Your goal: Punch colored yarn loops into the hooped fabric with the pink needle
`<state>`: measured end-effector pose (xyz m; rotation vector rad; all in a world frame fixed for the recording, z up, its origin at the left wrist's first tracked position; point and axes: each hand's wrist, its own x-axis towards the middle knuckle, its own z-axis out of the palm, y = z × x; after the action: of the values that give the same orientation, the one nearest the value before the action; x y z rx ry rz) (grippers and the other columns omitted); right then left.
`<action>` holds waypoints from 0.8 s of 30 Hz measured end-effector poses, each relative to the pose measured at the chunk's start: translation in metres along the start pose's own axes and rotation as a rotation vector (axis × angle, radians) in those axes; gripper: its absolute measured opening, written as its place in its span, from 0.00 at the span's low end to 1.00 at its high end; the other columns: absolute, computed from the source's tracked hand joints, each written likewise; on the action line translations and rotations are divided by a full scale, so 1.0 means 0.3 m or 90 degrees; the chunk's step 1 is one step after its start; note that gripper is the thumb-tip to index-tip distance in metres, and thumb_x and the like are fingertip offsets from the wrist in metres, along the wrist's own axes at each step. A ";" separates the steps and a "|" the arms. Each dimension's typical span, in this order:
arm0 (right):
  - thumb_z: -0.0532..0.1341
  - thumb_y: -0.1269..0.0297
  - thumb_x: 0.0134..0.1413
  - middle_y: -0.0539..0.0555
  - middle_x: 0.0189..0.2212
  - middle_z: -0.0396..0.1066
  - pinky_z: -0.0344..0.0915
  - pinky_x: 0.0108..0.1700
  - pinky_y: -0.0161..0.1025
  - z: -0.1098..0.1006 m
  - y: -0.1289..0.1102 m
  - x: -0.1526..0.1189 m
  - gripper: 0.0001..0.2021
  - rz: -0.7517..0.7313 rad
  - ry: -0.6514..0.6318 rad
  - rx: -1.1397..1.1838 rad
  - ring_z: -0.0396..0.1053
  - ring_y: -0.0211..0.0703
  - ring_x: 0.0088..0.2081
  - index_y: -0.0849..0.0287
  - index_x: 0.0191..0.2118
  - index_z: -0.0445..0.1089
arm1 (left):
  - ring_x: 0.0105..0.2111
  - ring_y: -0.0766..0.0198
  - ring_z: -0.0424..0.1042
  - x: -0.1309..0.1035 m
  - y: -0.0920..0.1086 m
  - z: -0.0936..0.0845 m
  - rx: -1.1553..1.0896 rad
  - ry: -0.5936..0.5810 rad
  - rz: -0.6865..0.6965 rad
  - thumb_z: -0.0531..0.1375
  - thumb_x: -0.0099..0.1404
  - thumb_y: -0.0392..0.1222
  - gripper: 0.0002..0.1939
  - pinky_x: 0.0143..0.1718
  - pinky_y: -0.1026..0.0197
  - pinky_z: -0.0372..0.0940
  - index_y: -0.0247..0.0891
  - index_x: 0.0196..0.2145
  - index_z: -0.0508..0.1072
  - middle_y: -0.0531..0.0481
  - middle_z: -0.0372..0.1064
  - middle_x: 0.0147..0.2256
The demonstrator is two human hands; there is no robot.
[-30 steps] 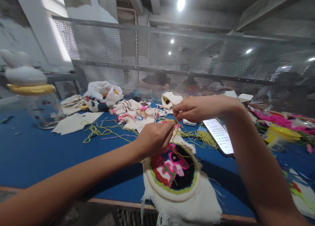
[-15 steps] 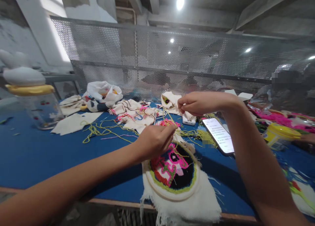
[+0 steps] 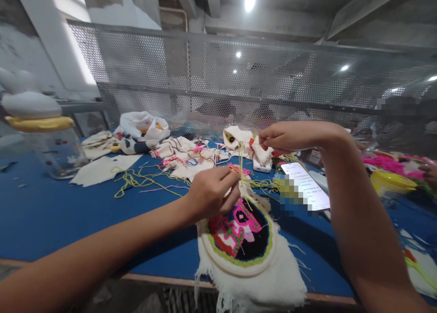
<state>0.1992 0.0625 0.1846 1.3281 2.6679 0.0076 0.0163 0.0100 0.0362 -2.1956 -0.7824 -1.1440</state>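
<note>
My left hand (image 3: 215, 190) is closed above the upper left part of an embroidery hoop (image 3: 241, 273), its fingertips beside a strand of yellow-green yarn (image 3: 241, 160). What those fingers hold is hidden. My right hand (image 3: 285, 136) is raised farther back and to the right, its fingers pinched together on something too thin to make out. The yarn hangs upright between both hands, its lower end over the hooped piece. White fabric with frayed edges (image 3: 273, 281) is stretched in the hoop, bearing a pink, red, green and black yarn picture (image 3: 254, 244).
A lit phone (image 3: 303, 185) lies right of the hoop, with a yellow-lidded tub (image 3: 392, 182) beyond my right forearm. Fabric scraps (image 3: 180, 156), loose yarn (image 3: 128, 181) and a white plastic bag (image 3: 145, 126) spread behind. A clear jar (image 3: 58, 151) stands left. A perforated metal screen (image 3: 218, 76) rises behind.
My right hand has moved right and slightly up, away from my left hand. The yarn now hangs straighter between them. My left hand has shifted slightly left; the hoop stays put.
</note>
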 end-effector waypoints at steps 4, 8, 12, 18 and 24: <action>0.50 0.70 0.49 0.50 0.24 0.64 0.52 0.26 0.33 -0.006 -0.012 -0.027 0.07 0.001 -0.022 -0.024 0.60 0.36 0.25 0.59 0.31 0.64 | 0.47 0.52 0.60 0.027 -0.029 -0.008 -0.034 0.077 -0.207 0.54 0.59 0.41 0.13 0.46 0.48 0.59 0.33 0.39 0.71 0.37 0.61 0.45; 0.50 0.72 0.50 0.51 0.26 0.66 0.51 0.25 0.33 0.018 -0.111 -0.027 0.09 -0.077 -0.038 -0.084 0.59 0.35 0.25 0.59 0.33 0.66 | 0.44 0.58 0.66 0.049 -0.069 0.011 -0.438 0.016 -0.375 0.53 0.61 0.47 0.18 0.45 0.53 0.61 0.33 0.46 0.66 0.40 0.66 0.42; 0.49 0.74 0.51 0.52 0.27 0.67 0.50 0.26 0.33 0.054 -0.185 0.006 0.11 -0.121 -0.020 -0.147 0.59 0.35 0.25 0.61 0.34 0.68 | 0.29 0.66 0.70 0.050 -0.097 0.033 -0.742 -0.050 -0.478 0.57 0.59 0.47 0.13 0.33 0.64 0.65 0.33 0.32 0.72 0.50 0.71 0.26; 0.50 0.74 0.50 0.51 0.27 0.68 0.50 0.25 0.32 0.037 -0.147 -0.002 0.12 -0.063 -0.021 -0.133 0.60 0.34 0.24 0.59 0.36 0.69 | 0.12 0.76 0.56 0.041 -0.132 0.038 -0.763 -0.074 -0.604 0.60 0.55 0.46 0.12 0.12 0.70 0.52 0.32 0.29 0.74 0.53 0.68 0.20; 0.51 0.71 0.52 0.52 0.26 0.70 0.53 0.29 0.32 0.047 0.004 -0.068 0.11 -0.058 0.114 -0.093 0.63 0.36 0.26 0.61 0.39 0.69 | 0.14 0.73 0.58 0.038 -0.161 0.046 -0.659 -0.252 -0.522 0.56 0.57 0.48 0.13 0.15 0.69 0.54 0.35 0.28 0.74 0.52 0.68 0.19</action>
<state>0.2142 0.0461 0.1737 1.2136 2.8077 0.3194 -0.0047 0.0553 0.0484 -3.1176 -1.6286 -1.8047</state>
